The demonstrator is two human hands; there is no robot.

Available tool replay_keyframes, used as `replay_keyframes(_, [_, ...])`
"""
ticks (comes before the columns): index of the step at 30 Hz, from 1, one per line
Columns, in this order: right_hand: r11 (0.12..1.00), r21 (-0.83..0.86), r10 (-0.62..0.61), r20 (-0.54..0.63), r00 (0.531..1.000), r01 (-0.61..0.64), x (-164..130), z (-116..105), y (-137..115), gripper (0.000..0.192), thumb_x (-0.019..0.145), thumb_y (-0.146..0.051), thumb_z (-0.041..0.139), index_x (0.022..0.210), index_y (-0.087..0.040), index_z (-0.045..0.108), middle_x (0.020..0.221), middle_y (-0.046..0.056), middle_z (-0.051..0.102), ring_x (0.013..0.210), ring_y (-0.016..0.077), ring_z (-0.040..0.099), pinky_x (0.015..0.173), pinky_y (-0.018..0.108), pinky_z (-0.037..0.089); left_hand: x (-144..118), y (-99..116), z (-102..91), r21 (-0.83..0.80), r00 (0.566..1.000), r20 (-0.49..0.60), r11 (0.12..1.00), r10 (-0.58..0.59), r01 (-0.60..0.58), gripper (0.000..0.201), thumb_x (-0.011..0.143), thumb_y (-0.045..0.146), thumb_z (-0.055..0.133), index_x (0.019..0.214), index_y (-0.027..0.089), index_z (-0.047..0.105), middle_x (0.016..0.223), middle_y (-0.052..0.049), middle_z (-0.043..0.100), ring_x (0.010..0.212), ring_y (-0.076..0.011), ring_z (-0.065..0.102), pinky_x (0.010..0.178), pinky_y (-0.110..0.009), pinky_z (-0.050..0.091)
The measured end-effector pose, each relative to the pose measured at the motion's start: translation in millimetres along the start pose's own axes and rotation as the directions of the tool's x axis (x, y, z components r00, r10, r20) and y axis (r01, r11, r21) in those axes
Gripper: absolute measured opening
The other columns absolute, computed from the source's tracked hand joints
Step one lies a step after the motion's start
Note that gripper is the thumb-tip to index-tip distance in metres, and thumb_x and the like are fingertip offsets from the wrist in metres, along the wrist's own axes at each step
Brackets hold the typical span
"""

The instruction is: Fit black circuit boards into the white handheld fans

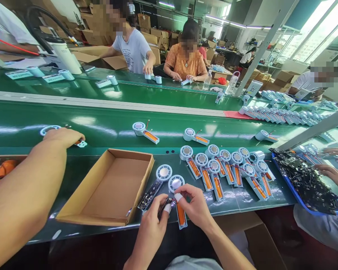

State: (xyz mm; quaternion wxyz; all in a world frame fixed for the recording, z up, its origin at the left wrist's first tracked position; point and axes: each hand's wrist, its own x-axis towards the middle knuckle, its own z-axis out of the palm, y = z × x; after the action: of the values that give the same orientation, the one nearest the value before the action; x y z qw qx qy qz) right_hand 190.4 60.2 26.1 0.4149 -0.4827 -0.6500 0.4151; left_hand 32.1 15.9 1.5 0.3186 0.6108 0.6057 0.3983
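Assembly line, green conveyor belt (107, 127), workshop with stacked cartons and seated workers.

Landmark: open cardboard box (108, 187) at the table's near edge. Just right of it, a fan unit (178, 198) with orange battery lies flat; left hand (150, 225) and right hand (195, 206) meet over it, taped fingertips pinching a small dark circuit board (166, 204). Further right, a cluster of fan units (228, 168). Left of the box, a co-worker's arm (25, 195) reaches onto the belt.
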Motion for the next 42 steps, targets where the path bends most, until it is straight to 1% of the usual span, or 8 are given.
replay_keyframes(4, [0.984,-0.103,-0.135,0.077,0.988,0.142,-4.0,-1.1,1.6,0.022,0.082,-0.01,0.055,0.093,-0.019,0.072,0.083,0.004,0.068,0.072,0.0151,0.062,0.068,0.025,0.051,-0.6,2.8,2.4,-0.218,0.971,0.019,0.947,-0.24,0.238,0.026,0.085,0.035,0.051,0.106,0.022,0.06,0.099,-0.008,0.076,0.07,-0.0221,0.075,0.064,-0.036,0.063])
replay_keyframes(9, [0.966,-0.184,-0.16,0.119,0.98,0.18,-5.7,-2.0,1.5,0.025,0.081,-0.006,0.059,0.099,-0.019,0.07,0.093,0.006,0.068,0.081,0.0179,0.064,0.074,0.028,0.052,1.8,4.7,3.9,-0.269,0.954,0.049,0.916,-0.296,0.298,0.028,0.082,0.038,0.052,0.104,0.022,0.06,0.099,-0.008,0.074,0.07,-0.0218,0.073,0.063,-0.035,0.062])
replay_keyframes(18, [0.885,-0.396,-0.224,0.1,0.969,0.246,-6.4,1.1,2.3,0.028,0.087,0.0,0.048,0.101,-0.018,0.065,0.097,0.01,0.064,0.092,0.0232,0.06,0.082,0.035,0.052,-0.7,4.4,5.3,-0.137,0.978,-0.03,0.97,-0.207,0.201,0.029,0.085,0.037,0.049,0.106,0.023,0.064,0.1,-0.009,0.077,0.086,-0.0271,0.077,0.078,-0.041,0.062])
replay_keyframes(22, [0.92,-0.331,-0.195,0.07,0.978,0.207,-5.7,2.7,-2.3,0.026,0.087,0.001,0.052,0.098,-0.019,0.066,0.096,0.007,0.065,0.091,0.0214,0.06,0.081,0.033,0.051,-1.5,3.2,5.5,-0.046,0.983,-0.097,0.987,-0.156,0.152,0.031,0.087,0.036,0.049,0.107,0.02,0.066,0.097,-0.011,0.079,0.089,-0.0293,0.077,0.082,-0.044,0.061])
replay_keyframes(29, [0.954,-0.286,-0.091,0.014,0.996,0.091,-6.2,6.2,-6.3,0.024,0.084,0.001,0.058,0.091,-0.02,0.069,0.093,0.005,0.065,0.088,0.0199,0.06,0.079,0.031,0.049,-4.3,3.6,10.8,0.051,0.984,-0.177,0.999,0.026,-0.017,0.026,0.091,0.029,0.05,0.104,0.02,0.071,0.103,-0.01,0.081,0.092,-0.027,0.078,0.081,-0.038,0.063])
replay_keyframes(35, [0.935,-0.321,-0.164,-0.008,0.986,0.153,-9.6,11.2,1.9,0.021,0.089,-0.004,0.055,0.093,-0.019,0.068,0.094,0.006,0.065,0.088,0.021,0.059,0.079,0.033,0.049,-8.5,3.7,14.2,0.055,0.975,-0.209,0.996,0.08,-0.07,0.026,0.093,0.026,0.053,0.106,0.018,0.073,0.105,-0.011,0.08,0.092,-0.0254,0.078,0.081,-0.034,0.063])
replay_keyframes(38, [0.948,-0.278,-0.153,0.029,0.988,0.155,-5.2,5.2,2.3,0.024,0.087,-0.001,0.055,0.093,-0.02,0.069,0.093,0.005,0.065,0.088,0.0206,0.059,0.08,0.032,0.049,-5.5,2.0,9.3,0.012,0.98,-0.179,0.996,0.088,-0.087,0.027,0.092,0.026,0.054,0.107,0.019,0.075,0.106,-0.01,0.08,0.094,-0.0248,0.078,0.082,-0.033,0.063])
replay_keyframes(42, [0.989,-0.103,-0.084,0.172,0.981,0.103,5.8,-11.3,-3.8,0.027,0.086,-0.002,0.059,0.099,-0.021,0.073,0.091,0.003,0.065,0.083,0.017,0.061,0.075,0.027,0.049,4.2,1.4,-2.6,-0.118,0.995,-0.035,0.989,0.09,-0.094,0.026,0.092,0.026,0.056,0.104,0.022,0.078,0.098,-0.007,0.081,0.083,-0.0211,0.078,0.076,-0.028,0.063])
